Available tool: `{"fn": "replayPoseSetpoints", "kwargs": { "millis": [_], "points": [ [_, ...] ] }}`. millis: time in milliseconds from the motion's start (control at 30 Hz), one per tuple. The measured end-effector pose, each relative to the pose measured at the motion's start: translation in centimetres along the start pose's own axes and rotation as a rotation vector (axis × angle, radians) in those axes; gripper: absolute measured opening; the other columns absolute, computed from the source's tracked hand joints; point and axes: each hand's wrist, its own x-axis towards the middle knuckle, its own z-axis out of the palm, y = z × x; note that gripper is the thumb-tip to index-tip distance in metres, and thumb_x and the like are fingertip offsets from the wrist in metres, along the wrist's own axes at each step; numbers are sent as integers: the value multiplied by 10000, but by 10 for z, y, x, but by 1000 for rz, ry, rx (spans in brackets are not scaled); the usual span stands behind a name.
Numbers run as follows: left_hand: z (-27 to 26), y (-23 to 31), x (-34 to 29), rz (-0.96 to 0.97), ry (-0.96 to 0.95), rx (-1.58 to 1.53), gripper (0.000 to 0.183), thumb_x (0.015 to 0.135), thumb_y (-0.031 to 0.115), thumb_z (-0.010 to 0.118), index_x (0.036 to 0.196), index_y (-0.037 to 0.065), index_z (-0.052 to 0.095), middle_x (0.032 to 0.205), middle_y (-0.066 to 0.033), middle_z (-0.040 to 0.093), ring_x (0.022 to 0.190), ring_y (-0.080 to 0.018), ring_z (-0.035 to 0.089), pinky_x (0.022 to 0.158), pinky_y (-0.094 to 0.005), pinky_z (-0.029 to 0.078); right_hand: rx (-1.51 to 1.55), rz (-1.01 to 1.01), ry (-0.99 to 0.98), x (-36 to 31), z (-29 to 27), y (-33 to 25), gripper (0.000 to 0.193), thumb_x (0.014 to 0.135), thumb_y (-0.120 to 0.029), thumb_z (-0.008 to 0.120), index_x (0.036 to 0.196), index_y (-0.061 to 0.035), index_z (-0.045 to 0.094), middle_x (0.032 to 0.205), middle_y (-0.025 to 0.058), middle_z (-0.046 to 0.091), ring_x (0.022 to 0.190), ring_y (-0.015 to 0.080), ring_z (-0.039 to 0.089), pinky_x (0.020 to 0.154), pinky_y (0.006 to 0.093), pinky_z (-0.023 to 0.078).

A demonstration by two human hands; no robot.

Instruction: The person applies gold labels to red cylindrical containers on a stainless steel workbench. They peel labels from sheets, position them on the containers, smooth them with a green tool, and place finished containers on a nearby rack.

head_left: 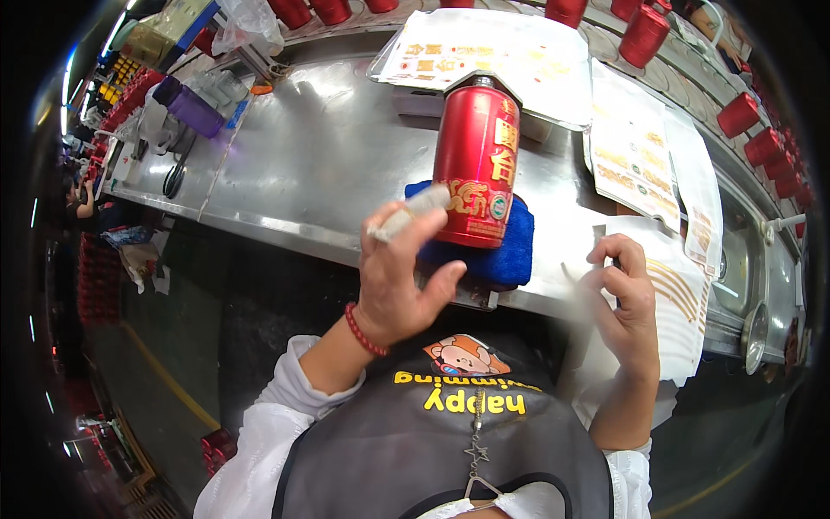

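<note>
A red bottle (pixel 475 160) with gold lettering and a gold pattern lies on a folded blue cloth (pixel 516 246), its neck pointing away from me. My left hand (pixel 398 281) is beside the bottle's lower left side, thumb and fingers apart. A white wrapping (pixel 413 213) covers one of its fingers; I cannot tell whether the fingertips touch the bottle. To the right, over white sheets, my right hand (pixel 629 298) is closed with curled fingers. Something small and dark shows between them, too hidden to name. The thumb side is blurred.
Decal sheets (pixel 484 52) with gold and red prints cover a raised stand behind the bottle; more sheets (pixel 638 147) lie to the right. Several red bottles (pixel 646 35) line the conveyor behind. A purple bottle (pixel 192 111) and scissors (pixel 175 177) are on the metal table's left.
</note>
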Motion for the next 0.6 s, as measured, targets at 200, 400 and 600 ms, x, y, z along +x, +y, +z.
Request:
{"fn": "replayPoseSetpoints", "kwargs": {
  "millis": [200,400,600],
  "points": [
    [15,-40,-9,19,-35,69,698,801,192,793,1428,35,530,1353,-109,631,1272,-322,536,1066,-472,344,3,-51,-55,29,24,-23,143,744,-11,790,830,-53,683,1043,92,556,1076,310,509,937,398,412],
    [0,-36,10,83,-128,18,597,853,303,764,1407,160,595,1220,-80,697,1277,-316,518,1099,-484,305,-44,-108,-82,45,37,-35,160,737,-9,795,842,-62,687,1046,103,552,1081,315,512,970,430,387],
    [-6,-17,26,-100,-214,-384,236,951,326,681,1055,117,702,1333,-281,563,1359,-404,322,1170,-474,220,-3,-198,-98,62,52,-53,162,746,-56,803,854,-67,683,1050,112,541,1030,321,508,923,423,411]
  ]
}}
